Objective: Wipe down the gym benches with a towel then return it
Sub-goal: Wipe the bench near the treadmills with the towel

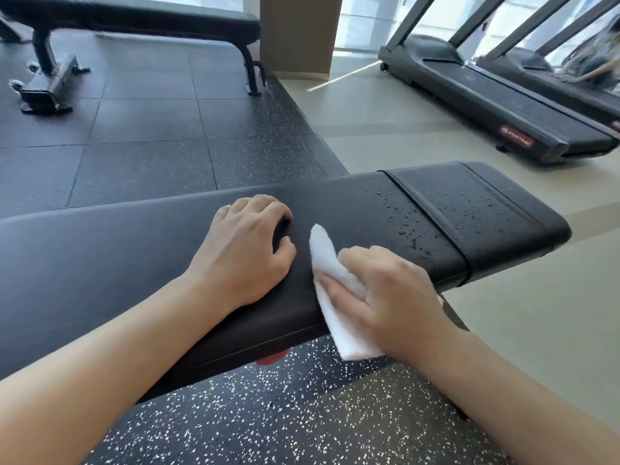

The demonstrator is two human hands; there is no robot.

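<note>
A black padded gym bench [476, 216] runs across the middle of the view, with water droplets on its right part. My right hand [392, 297] presses a folded white towel [330, 263] onto the pad near its front edge; one end of the towel hangs over that edge. My left hand [248, 250] rests flat on the pad just left of the towel, fingers curled and holding nothing. A second black bench [141, 18] stands at the far left on the dark floor.
Two treadmills [503, 95] stand at the far right on the beige floor. A tan pillar [298, 31] rises at the back centre. Dark speckled rubber flooring [268, 414] lies under and around the benches.
</note>
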